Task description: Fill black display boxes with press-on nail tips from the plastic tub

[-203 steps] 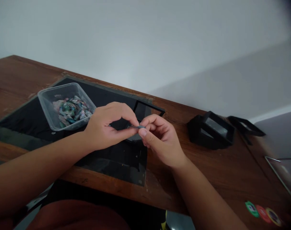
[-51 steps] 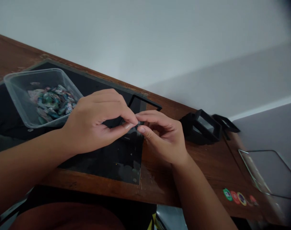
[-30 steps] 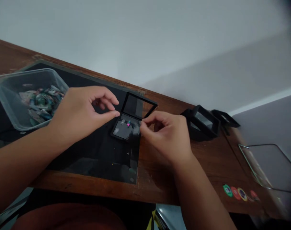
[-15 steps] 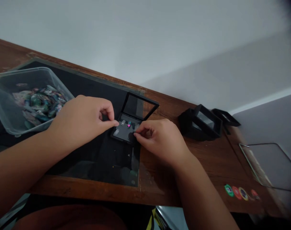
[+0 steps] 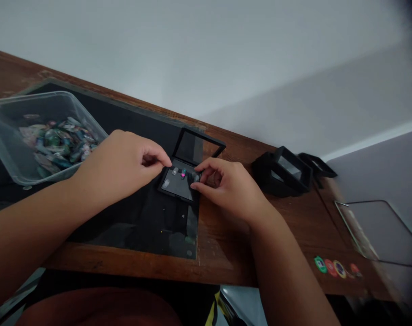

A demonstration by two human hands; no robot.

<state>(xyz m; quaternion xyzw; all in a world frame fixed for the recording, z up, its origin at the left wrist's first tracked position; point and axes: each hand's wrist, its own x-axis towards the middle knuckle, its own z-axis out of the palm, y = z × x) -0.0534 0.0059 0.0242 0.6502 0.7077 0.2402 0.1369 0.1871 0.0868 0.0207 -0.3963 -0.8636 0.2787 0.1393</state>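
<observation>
**Both hands at the small black case**

An open black case [image 5: 180, 181] lies on the dark mat [image 5: 131, 222] of the wooden counter [image 5: 294, 226], its lid [image 5: 196, 147] tilted up. Small pieces [image 5: 183, 173], one pink, sit on its grey tray. The left hand [image 5: 124, 163] pinches thumb and forefinger together at the tray's left edge; whether they hold anything I cannot tell. The right hand [image 5: 229, 190] touches the tray's right side, its grip loosely curled, fingers apart. A clear tub [image 5: 9, 158] of coloured bits stands to the left; more black cases [image 5: 283, 172] lie to the right.
</observation>
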